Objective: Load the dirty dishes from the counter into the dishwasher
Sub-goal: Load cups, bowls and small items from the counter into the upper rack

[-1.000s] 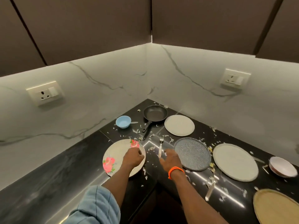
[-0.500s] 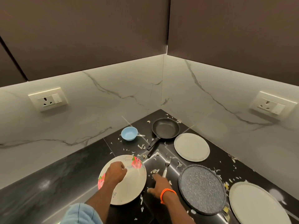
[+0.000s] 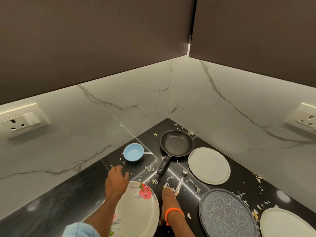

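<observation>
Left hand (image 3: 116, 180) spread, empty, over the floral plate (image 3: 136, 211): stiff, breakable, grip its rim. Right hand (image 3: 168, 194) flat, fingertips touching the light fork (image 3: 181, 180) beside that plate.

- Bare black counter (image 3: 56, 199) lay left of the floral plate (image 3: 140, 211), unobstructed up to the marble wall (image 3: 85, 134).
- The blue bowl (image 3: 133, 152) and frying pan (image 3: 177, 145) occupied the corner; a clear gap separated them.
- The pan handle (image 3: 163, 165) angled into the central lane beside the fork (image 3: 181, 179).
- Grey plate (image 3: 209, 165) and speckled plate (image 3: 225, 213) blocked the right side.
- Food scraps (image 3: 150, 168) littered the central lane.
</observation>
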A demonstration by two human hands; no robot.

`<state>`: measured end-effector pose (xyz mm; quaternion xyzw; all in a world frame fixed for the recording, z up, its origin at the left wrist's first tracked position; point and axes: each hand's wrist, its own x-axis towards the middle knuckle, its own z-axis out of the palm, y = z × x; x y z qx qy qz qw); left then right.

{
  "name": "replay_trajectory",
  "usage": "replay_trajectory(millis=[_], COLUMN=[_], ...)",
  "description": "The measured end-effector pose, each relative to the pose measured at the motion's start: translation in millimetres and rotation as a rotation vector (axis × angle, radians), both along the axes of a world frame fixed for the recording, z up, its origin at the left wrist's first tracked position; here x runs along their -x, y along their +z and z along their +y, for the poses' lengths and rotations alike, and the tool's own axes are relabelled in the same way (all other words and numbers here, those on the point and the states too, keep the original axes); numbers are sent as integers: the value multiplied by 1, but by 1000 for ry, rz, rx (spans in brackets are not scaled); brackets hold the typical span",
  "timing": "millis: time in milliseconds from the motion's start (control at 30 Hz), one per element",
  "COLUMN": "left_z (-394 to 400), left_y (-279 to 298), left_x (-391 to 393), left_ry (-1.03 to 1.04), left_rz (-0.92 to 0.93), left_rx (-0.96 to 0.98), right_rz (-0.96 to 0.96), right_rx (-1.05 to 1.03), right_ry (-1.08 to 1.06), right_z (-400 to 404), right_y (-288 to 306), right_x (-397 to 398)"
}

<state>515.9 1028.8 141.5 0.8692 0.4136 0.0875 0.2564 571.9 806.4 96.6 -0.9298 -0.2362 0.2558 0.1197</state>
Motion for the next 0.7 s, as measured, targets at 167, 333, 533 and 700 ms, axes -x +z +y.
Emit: replay_trajectory(millis=[167,333,533,700], left_z=[25,48,54,60], left_y=[4,-13,-26,-24], left_x=[-29,-61,-87,-100], left_ry=[87,142,181,251], left_rz=[50,48,-11,-3], left_rx=[94,269,366,434], right_rz=[-33,-50,-42,-34], right_rx=[-2,8,41,73], right_ry=[-38,-86,-72,-70], right_z=[12,19,21,21], right_y=[-7,-15,-18,-18], right_x=[-12,-16,-23,-24])
